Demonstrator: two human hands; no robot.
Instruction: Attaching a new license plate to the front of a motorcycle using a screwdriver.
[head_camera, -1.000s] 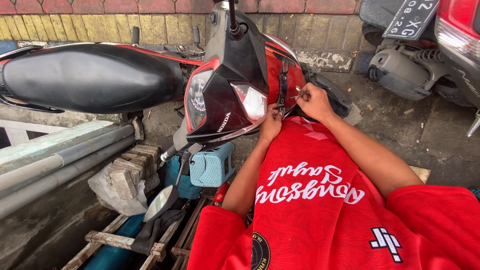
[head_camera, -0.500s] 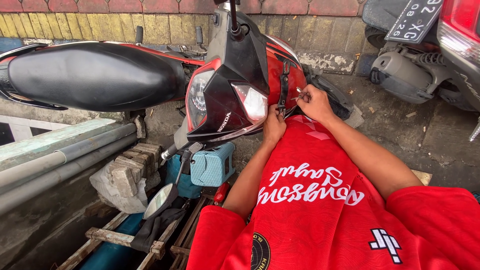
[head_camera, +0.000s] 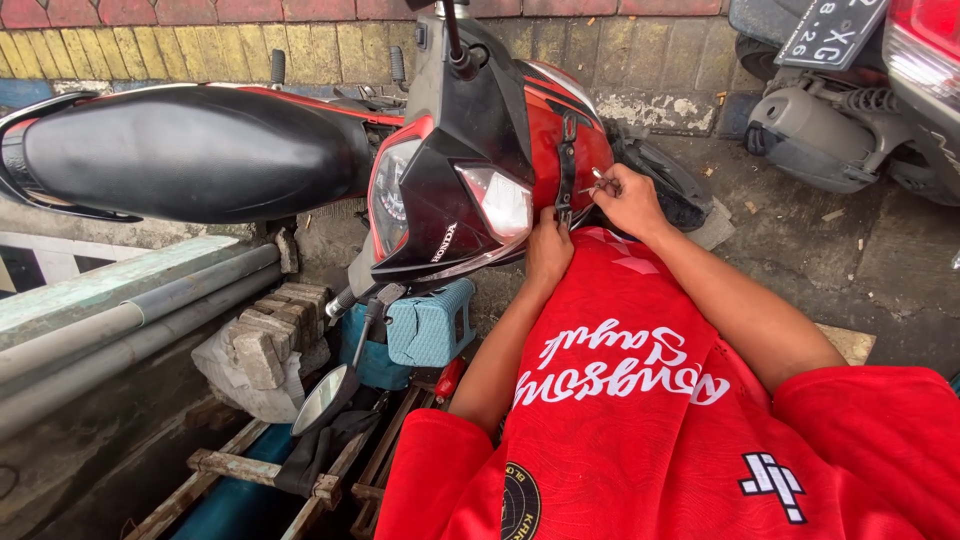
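Fastener work on the red motorcycle front cover (head_camera: 560, 140): the right hand (head_camera: 625, 200) pinches a small metal tool (head_camera: 597, 180) at the black centre strip (head_camera: 568, 165), while the left hand (head_camera: 548, 250) presses curled just below, beside the headlight (head_camera: 495, 205). Room is tight — the panel edge crowds both wrists.

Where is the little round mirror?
In the head view, the mirror hangs low on the left, below the motorcycle's headlight, beside the broken brick block and the teal stool, left of the person's left hand.
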